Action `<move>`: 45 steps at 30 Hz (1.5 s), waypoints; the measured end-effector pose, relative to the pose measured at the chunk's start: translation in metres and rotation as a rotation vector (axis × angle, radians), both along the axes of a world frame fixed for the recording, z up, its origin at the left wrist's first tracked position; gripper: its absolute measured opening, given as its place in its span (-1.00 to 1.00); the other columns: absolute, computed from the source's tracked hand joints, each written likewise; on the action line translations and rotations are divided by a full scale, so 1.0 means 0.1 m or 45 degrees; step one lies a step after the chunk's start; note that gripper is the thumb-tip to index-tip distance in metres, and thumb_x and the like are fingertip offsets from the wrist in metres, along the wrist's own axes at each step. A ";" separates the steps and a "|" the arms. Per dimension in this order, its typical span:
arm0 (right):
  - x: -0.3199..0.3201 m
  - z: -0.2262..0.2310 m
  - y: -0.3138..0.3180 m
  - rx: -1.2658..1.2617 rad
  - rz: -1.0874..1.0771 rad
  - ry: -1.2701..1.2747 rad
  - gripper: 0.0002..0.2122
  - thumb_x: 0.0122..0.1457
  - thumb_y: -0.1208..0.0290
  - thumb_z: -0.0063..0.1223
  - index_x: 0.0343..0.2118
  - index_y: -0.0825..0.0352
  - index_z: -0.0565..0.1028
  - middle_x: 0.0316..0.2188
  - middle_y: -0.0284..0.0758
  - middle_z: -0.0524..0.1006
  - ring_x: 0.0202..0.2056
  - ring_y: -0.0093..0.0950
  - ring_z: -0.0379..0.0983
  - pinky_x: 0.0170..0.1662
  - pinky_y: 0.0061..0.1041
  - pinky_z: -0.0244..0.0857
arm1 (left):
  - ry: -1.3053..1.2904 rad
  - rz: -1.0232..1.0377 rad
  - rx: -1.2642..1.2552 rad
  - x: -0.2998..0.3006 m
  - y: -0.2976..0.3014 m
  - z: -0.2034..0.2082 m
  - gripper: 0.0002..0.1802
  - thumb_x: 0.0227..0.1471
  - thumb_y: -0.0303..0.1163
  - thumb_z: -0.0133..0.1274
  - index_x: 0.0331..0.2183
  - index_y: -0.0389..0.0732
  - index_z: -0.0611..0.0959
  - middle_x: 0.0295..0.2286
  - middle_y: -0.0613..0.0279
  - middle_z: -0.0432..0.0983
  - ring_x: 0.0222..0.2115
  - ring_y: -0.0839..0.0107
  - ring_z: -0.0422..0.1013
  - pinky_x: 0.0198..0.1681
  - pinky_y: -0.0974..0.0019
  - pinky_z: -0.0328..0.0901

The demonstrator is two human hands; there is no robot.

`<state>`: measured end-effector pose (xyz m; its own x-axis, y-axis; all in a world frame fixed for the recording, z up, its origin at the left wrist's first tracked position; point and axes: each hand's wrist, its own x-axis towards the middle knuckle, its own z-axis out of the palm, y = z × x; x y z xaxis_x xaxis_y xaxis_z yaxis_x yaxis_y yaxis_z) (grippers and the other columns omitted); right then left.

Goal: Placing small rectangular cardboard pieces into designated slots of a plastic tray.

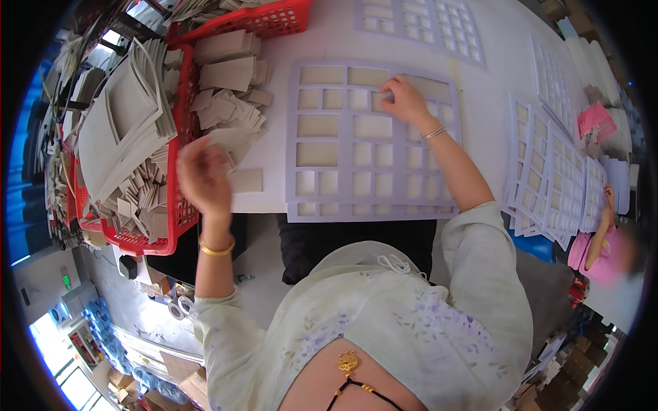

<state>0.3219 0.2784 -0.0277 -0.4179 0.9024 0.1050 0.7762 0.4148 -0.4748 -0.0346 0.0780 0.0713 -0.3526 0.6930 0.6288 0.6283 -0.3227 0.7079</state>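
Observation:
In front of me on the white table lies a pale lilac sheet (346, 154) with rows of square and rectangular openings, several showing grey-beige board. A second such sheet sticks out beneath its near edge. My right hand (409, 103) rests over the upper right part, fingers closed together at the edge of a small opening; whatever they pinch is hidden. Raised at the left, my left hand (204, 177) is smeared by motion, so its fingers cannot be read. Beside it is a loose heap of grey-beige cardboard pieces (229, 113), and one blurred piece (234, 137) appears near its fingertips.
A red plastic basket (184, 123) full of cardboard strips and offcuts stands at left, with another red basket (274, 19) behind. More lilac sheets (445, 31) lie at the far side, and a stack (541, 171) at right. A person in pink (596, 257) works there.

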 end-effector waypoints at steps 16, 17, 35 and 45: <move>-0.04 -0.15 -0.15 0.276 0.019 -0.132 -0.94 -0.12 0.39 0.19 -0.64 0.07 0.56 -0.48 -0.46 0.43 -0.30 -0.41 0.39 -0.31 -0.32 0.20 | 0.164 -0.571 -0.752 1.34 1.84 -1.06 -0.90 -0.05 -0.49 0.03 -0.37 -0.19 0.57 -0.46 0.05 0.56 -0.40 0.06 0.48 -0.34 0.12 0.36; -0.04 -0.14 -0.17 0.283 0.014 -0.101 -0.94 -0.12 0.39 0.19 -0.65 0.06 0.56 -0.48 -0.46 0.43 -0.31 -0.41 0.39 -0.30 -0.33 0.19 | 0.207 -0.576 -0.799 1.34 1.86 -1.08 -0.91 -0.04 -0.49 0.02 -0.39 -0.19 0.58 -0.45 0.04 0.56 -0.39 0.05 0.48 -0.33 0.10 0.35; -0.11 -0.08 -0.18 0.307 0.030 -0.278 -0.93 -0.10 0.39 0.14 -0.65 0.06 0.55 -0.49 -0.42 0.44 -0.32 -0.42 0.40 -0.27 -0.34 0.18 | 0.943 -0.615 -0.676 1.34 1.68 -1.00 -0.78 -0.11 -0.56 0.02 -0.36 -0.08 0.64 -0.33 0.34 0.51 -0.23 0.22 0.40 -0.20 0.16 0.34; -0.11 -0.03 -0.21 0.327 -0.003 -0.307 -0.93 -0.06 0.38 0.09 -0.62 0.11 0.55 -0.52 -0.42 0.47 -0.33 -0.38 0.44 -0.28 -0.27 0.16 | 0.408 -0.546 -0.211 0.90 0.89 -0.69 -0.72 -0.15 -0.67 -0.01 -0.34 -0.14 0.60 -0.31 0.20 0.51 -0.24 0.12 0.37 -0.16 0.15 0.27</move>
